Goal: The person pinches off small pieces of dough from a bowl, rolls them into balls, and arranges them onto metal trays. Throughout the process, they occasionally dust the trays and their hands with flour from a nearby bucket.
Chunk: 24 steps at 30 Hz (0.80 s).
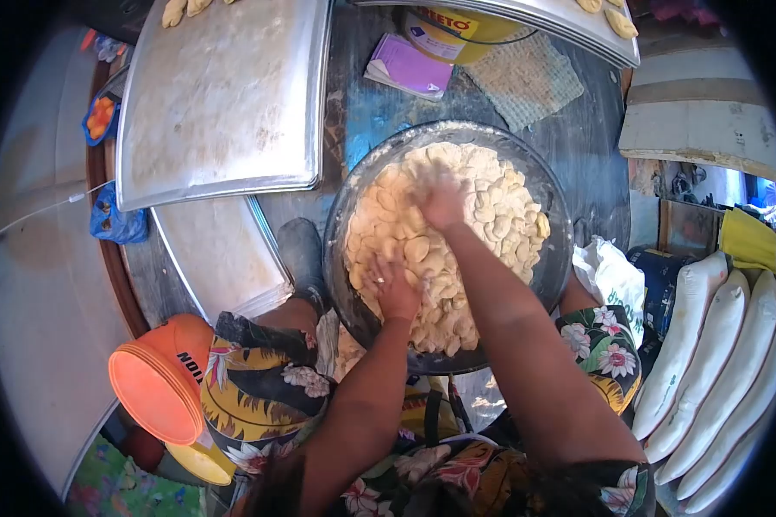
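A wide dark basin (563, 233) full of pale, floury dough pieces (491, 202) sits between my knees. My left hand (394, 287) rests on the near left part of the dough pieces, its fingers spread and a ring showing on one. Farther in, my right hand (444, 198) is among the pieces near the far middle of the basin. Motion smears its fingers, so I cannot make out whether they hold anything.
Metal baking trays (224, 103) are stacked at the upper left, with another tray (509, 13) at the top right. A yellow bucket (491, 45), a purple booklet (409, 66) and a cloth (530, 82) lie beyond. An orange bucket (159, 370) stands left; white filled sacks (685, 336) right.
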Tool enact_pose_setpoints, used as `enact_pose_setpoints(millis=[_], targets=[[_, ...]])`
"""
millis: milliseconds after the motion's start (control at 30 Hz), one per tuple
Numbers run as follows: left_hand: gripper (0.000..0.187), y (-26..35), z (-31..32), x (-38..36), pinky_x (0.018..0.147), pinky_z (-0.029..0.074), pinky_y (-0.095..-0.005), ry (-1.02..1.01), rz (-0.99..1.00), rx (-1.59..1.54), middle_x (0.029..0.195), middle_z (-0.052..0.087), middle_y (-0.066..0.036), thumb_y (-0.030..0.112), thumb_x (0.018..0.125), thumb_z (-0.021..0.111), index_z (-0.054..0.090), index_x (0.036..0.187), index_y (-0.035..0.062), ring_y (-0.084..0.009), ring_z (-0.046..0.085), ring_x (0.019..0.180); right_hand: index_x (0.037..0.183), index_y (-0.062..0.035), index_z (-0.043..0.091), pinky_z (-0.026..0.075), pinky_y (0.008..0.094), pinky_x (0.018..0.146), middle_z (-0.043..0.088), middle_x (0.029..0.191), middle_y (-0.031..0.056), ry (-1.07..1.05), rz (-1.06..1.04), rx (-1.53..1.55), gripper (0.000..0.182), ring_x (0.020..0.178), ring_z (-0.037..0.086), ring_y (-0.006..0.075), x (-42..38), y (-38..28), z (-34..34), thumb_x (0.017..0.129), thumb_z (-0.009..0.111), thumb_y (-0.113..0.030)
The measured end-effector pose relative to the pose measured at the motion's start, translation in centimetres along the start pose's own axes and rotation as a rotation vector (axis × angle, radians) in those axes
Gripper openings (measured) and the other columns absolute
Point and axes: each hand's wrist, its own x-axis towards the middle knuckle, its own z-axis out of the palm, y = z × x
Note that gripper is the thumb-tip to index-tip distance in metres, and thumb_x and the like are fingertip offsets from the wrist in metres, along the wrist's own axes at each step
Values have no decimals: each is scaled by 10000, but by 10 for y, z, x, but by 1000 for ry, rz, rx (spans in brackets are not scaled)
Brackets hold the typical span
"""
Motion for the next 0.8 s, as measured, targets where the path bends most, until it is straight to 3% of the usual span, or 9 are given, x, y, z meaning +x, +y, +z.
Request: enact_pose_setpoints(millis=[67,100,200,300,433,533,567,633,800], targets=[[786,-14,12,5,1039,126,-520,102,-190,129,1432,179,-167,442,781,564,187,1400,139,-327,141,1331,1347,-161,335,165,625,990,317,1379,136,-45,-76,175,675,1276,254,368,-23,-31,12,791,515,-499],[786,-25,27,8,1039,126,-520,106,-185,124,1432,179,-167,442,781,564,187,1400,139,-327,141,1331,1293,-183,411,174,624,987,366,1345,103,-325,-275,-387,588,1277,260,348,-45,-49,-2,793,519,-473],[806,-39,41,8,1018,158,-523,313,-249,-299,1410,218,-175,460,785,555,163,1403,122,-327,195,1305,1195,-187,506,221,572,985,409,1300,103,-197,-518,-37,507,1259,292,327,-105,-23,-14,763,550,-446],[815,-26,17,-4,997,197,-506,174,-293,-125,1336,318,-181,483,794,537,145,1405,112,-332,253,1265,1166,-192,521,230,529,965,424,1285,75,-393,-327,-9,536,1220,330,306,-100,16,-42,733,565,-505],[851,-17,-4,-2,905,319,-460,-7,-208,-99,1187,436,-172,472,757,604,183,1389,88,-329,404,1106,1224,-167,471,250,555,938,401,1281,132,137,91,38,617,1135,402,309,-56,18,-38,737,565,-535],[811,-26,3,15,821,392,-421,59,-201,-308,1140,452,-182,365,725,680,261,1350,60,-334,472,986,1252,-177,453,207,603,973,330,1350,158,198,34,-176,628,1197,359,318,-38,-10,-4,749,548,-541],[777,-47,21,28,803,409,-402,162,-305,-596,1124,458,-187,313,716,697,294,1325,46,-337,486,971,1250,-221,467,117,627,1009,239,1426,142,-114,67,55,576,1279,273,350,-49,-35,-37,762,534,-520],[744,-57,36,37,785,426,-383,269,-404,-895,1108,464,-192,261,707,713,327,1300,31,-339,500,956,1235,-257,484,94,664,988,230,1435,111,-138,-218,-79,520,1302,189,404,-97,-38,-18,785,497,-519],[790,-39,32,-4,960,269,-487,116,-363,-329,1276,337,-225,456,736,632,299,1329,53,-383,329,1179,1213,-257,499,112,655,990,286,1412,63,-283,-609,-41,501,1300,203,375,-138,21,-43,772,534,-492]])
